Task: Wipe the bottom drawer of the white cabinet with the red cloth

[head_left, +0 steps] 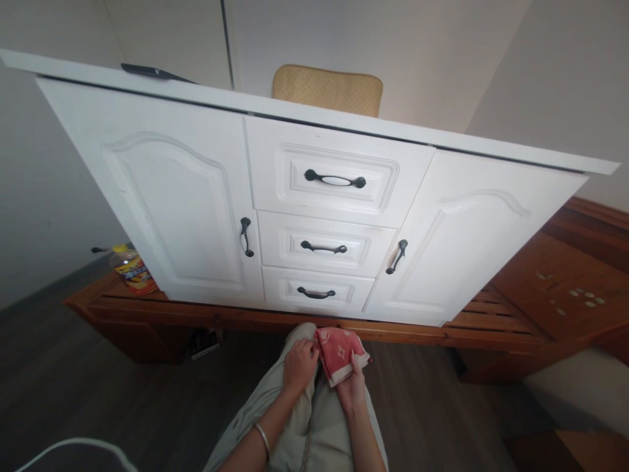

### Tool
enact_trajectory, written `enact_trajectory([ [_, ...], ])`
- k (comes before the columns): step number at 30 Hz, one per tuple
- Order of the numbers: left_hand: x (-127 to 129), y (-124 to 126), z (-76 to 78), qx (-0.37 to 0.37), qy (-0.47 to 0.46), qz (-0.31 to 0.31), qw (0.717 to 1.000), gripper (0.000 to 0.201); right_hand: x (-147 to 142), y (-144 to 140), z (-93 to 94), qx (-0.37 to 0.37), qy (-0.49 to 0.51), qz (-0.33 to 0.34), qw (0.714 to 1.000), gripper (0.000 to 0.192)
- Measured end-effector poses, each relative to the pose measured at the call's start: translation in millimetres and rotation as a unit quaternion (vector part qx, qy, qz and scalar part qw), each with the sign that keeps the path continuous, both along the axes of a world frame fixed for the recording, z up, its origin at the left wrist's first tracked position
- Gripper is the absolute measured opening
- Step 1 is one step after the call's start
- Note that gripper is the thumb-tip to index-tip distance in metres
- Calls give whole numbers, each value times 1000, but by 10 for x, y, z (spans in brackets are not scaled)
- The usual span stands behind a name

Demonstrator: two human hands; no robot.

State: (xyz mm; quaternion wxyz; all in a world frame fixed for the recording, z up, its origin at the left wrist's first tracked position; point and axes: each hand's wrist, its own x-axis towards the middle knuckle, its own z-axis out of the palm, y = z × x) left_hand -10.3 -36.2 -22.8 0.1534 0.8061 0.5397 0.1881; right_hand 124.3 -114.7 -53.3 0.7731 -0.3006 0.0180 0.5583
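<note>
A folded red cloth (339, 349) with pale motifs and a whitish border lies over my knees, in front of the white cabinet. My right hand (352, 387) grips it from below at the lower right, with the thumb on top. My left hand (299, 365) is closed at the left edge of the cloth, its fingers curled and the fingertips partly hidden. A bangle (263, 440) circles my left wrist.
The white cabinet (181, 216) has doors and drawers with dark handles and stands on a wooden bench (472, 334). A yellow-capped bottle (132, 270) is beside it at left. Behind the top shows a tan backrest (327, 90); a dark flat object (152, 72) lies on top.
</note>
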Motion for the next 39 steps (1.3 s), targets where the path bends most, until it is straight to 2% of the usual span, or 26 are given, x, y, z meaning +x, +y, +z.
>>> enact_trajectory([
  [7,9,-9,6,4,-9,1,1000,30,60,28,-7,-4,-12,-9,1000,47],
  [13,-3,-7,18,-2,-11,1,1000,29,34,34,5,-8,-27,10,1000,45],
  [21,1,-12,43,-10,-9,3,1000,29,57,42,-88,-17,-42,-10,999,47],
  [39,4,-13,18,-15,-8,11,1000,28,52,27,3,-25,-23,-9,999,44],
])
